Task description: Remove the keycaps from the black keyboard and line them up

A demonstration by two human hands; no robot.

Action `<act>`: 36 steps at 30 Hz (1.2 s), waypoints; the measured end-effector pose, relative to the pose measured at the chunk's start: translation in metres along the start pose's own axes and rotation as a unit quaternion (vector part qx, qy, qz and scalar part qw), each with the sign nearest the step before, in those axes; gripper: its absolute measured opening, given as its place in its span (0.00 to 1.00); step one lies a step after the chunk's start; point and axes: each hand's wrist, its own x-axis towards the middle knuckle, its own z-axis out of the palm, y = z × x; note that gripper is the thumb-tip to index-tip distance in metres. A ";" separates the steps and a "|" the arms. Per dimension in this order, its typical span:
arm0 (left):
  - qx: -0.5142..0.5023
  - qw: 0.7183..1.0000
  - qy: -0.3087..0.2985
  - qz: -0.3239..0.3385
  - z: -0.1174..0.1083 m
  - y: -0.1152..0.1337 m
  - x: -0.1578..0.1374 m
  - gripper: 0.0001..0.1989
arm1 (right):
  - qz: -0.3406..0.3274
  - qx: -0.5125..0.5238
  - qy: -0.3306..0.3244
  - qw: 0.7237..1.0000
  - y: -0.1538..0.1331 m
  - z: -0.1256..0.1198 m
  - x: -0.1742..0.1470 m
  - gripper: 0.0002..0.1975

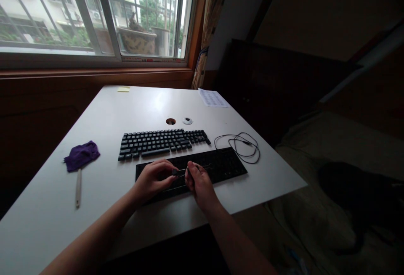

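Over the black keyboard base [227,163], whose keycaps look taken off, both hands meet close together. My left hand [154,178] pinches a small dark keycap [175,172] between thumb and fingertips. In my closed right hand [199,180] is a wire keycap puller [182,170]; its thin metal wires reach toward the keycap. Whether the wires still grip the keycap is too small to tell. Just beyond the base, loose black keycaps [151,141] lie in rows in keyboard layout.
A coiled black cable [240,144] lies right of the base. To the left are a purple cloth [82,156] and a pale handle [78,189]. Farther back on the white table [110,119] are a cable hole [171,121], its round cover [187,120], printed paper [213,98] and yellow notes [123,89].
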 end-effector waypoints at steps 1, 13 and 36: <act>-0.013 1.000 -0.008 -0.003 0.000 0.000 0.000 0.08 | 0.002 0.005 -0.003 1.000 0.000 -0.001 -0.001 0.22; 0.091 0.990 0.061 0.088 -0.002 0.004 -0.003 0.07 | 0.090 0.170 -0.005 0.981 0.003 0.009 -0.004 0.23; -0.069 0.997 -0.018 0.031 -0.007 0.002 -0.002 0.09 | 0.002 -0.001 -0.117 0.993 -0.003 -0.016 -0.003 0.22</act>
